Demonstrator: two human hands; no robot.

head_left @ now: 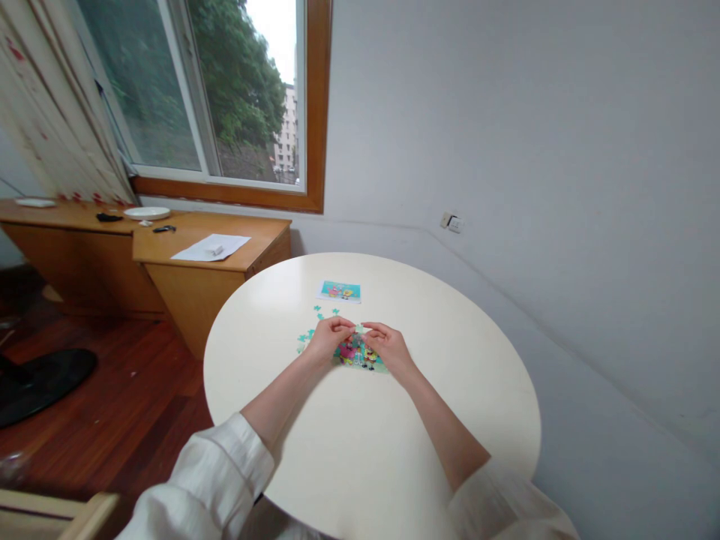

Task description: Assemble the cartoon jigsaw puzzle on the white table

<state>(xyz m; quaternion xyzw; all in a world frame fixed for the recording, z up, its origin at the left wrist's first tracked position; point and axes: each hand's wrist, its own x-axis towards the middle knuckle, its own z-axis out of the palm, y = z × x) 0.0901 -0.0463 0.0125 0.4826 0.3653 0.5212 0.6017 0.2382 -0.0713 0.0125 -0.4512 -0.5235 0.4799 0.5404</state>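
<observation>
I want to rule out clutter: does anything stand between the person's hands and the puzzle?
Nothing visible does. The left hand and right hand are both over the far part of the puzzle. The loose pieces lie left of and beyond the left hand; the picture card lies farther off.

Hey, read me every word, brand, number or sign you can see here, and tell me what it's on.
No readable text anywhere.
Picture card: any print is too small to read.
Jigsaw puzzle: cartoon figures, no lettering I can make out.
White sheet: too far to tell.
</observation>
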